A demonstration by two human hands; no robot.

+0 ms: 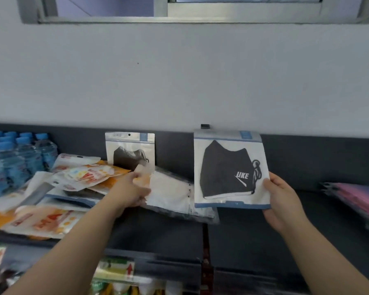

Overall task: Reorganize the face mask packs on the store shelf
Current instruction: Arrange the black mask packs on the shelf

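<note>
Two bare forearms reach up from the bottom of the view, over a lower shelf of blurred goods (115,271), to the dark top shelf (254,226). The right hand (283,201) pinches a black mask pack (228,169) at its 4 o'clock corner, thumb on the front and fingers behind. The printed face stands upright toward the person, and I judge it is held that way to be read and matched before it gets a place. At 10 o'clock from it a second black mask pack (130,151) leans upright against the back panel, likely the start of a row for that kind. The left hand (132,190), fingers curled, grips the edge of an orange-tinged pack (144,176) lying over a white mask pack (170,192) flat on the shelf; blur hides exactly how much it holds. Toward 9 o'clock a loose heap of orange packs (73,179) sprawls unsorted, with blue-capped water bottles (19,158) beyond. At 3 o'clock pink packs (358,199) lie stacked. Sorting looks early, with most packs not yet stood up
</note>
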